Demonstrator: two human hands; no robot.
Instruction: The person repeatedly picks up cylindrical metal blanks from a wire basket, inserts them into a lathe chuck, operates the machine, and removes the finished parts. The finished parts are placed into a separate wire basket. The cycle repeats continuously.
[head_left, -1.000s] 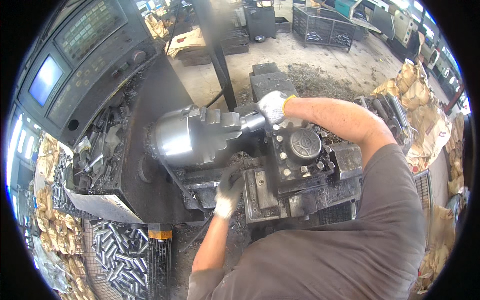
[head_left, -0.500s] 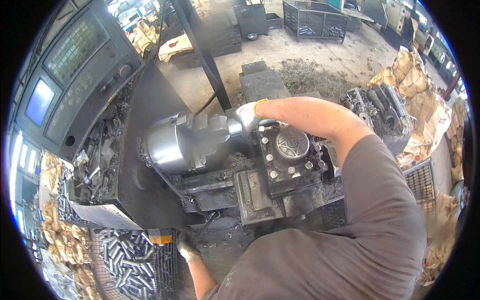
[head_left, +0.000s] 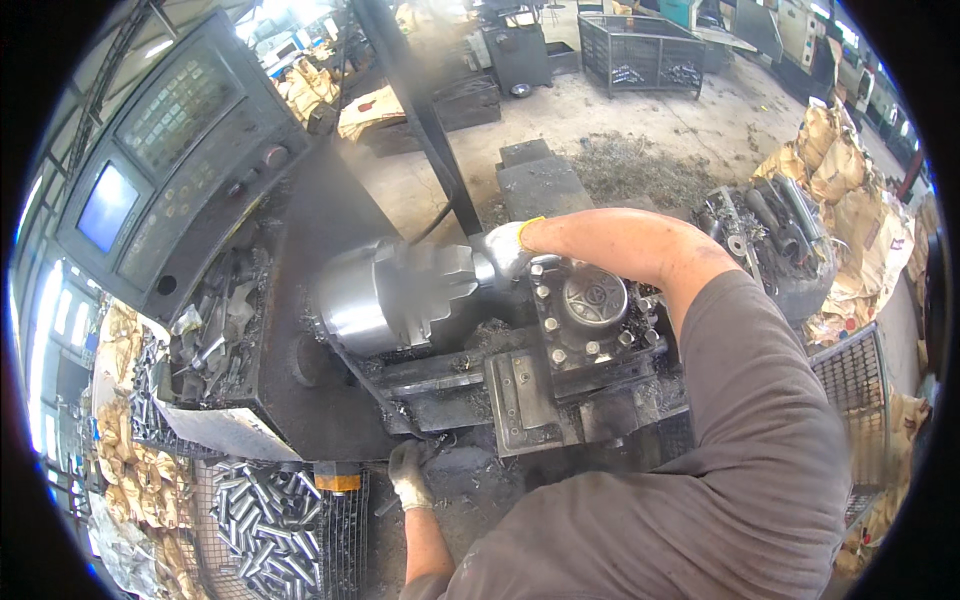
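A lathe chuck (head_left: 358,305) with stepped jaws (head_left: 440,285) is at the middle left. A short shiny metal cylinder (head_left: 483,268) sticks out of the jaws to the right. My right hand (head_left: 508,248), in a white glove, is closed around the cylinder's outer end; its fingertips are partly hidden. Just right of that hand stands the dark tool post (head_left: 592,305), with a round cap and several bolts. Down by the machine's lower front, my left hand (head_left: 410,478), in a soiled glove, is curled beside an orange block (head_left: 338,482). What it grips, if anything, is hidden.
At the left rises a control panel with a lit screen (head_left: 108,207). A wire basket (head_left: 208,520) of cut metal tubes (head_left: 262,525) sits at the lower left. Metal chips (head_left: 640,165) lie on the floor behind the lathe. Brown paper sacks (head_left: 850,230) are piled at the right.
My left hand has risen a little relative to the orange block. My right hand stays at the cylinder. The whole view has shifted slightly.
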